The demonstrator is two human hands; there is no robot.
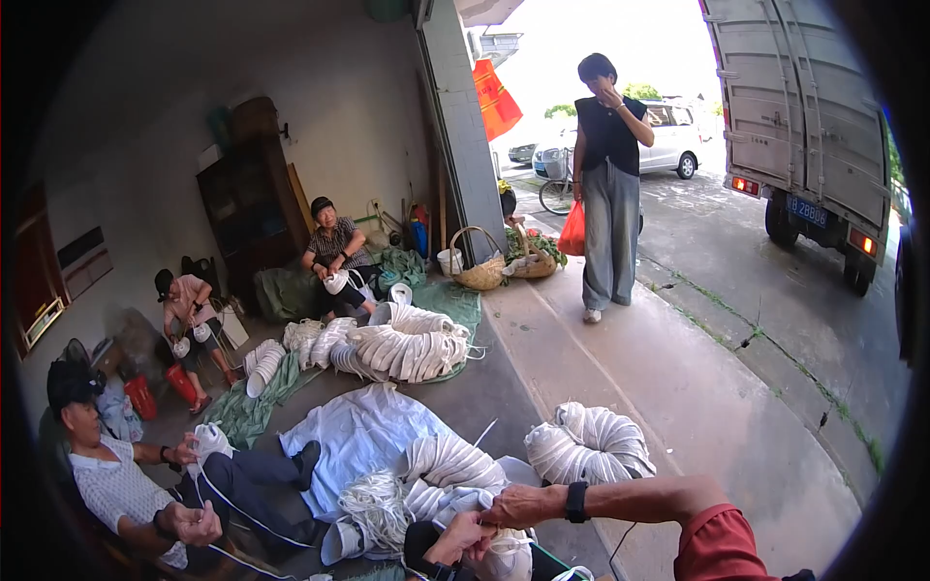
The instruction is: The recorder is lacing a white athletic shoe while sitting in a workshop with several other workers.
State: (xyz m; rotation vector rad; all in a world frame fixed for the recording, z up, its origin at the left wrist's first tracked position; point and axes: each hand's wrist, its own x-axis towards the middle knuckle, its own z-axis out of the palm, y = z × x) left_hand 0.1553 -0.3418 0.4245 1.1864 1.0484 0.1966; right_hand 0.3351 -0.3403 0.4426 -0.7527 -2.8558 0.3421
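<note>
My right hand [523,505], with a black watch at the wrist and a red sleeve, reaches in from the right. Its fingers are pinched together and meet those of my left hand [462,539], also closed. Whatever small thing they hold between them is hidden. Just below my hands is a white, rounded fabric piece [510,556]. Beside them lies a curved stack of nested white cup-shaped fabric pieces [455,462]. A tangled bundle of white cords [376,504] rests to the left of my hands.
Another coiled white stack [589,445] sits on the floor ahead. A pale blue sheet [354,436] lies left of it. Seated people [116,484] handle white pieces and cord. Ahead, a standing person [610,174] carries a red bag [573,230]. A truck [809,107] is outside, beyond baskets [481,269].
</note>
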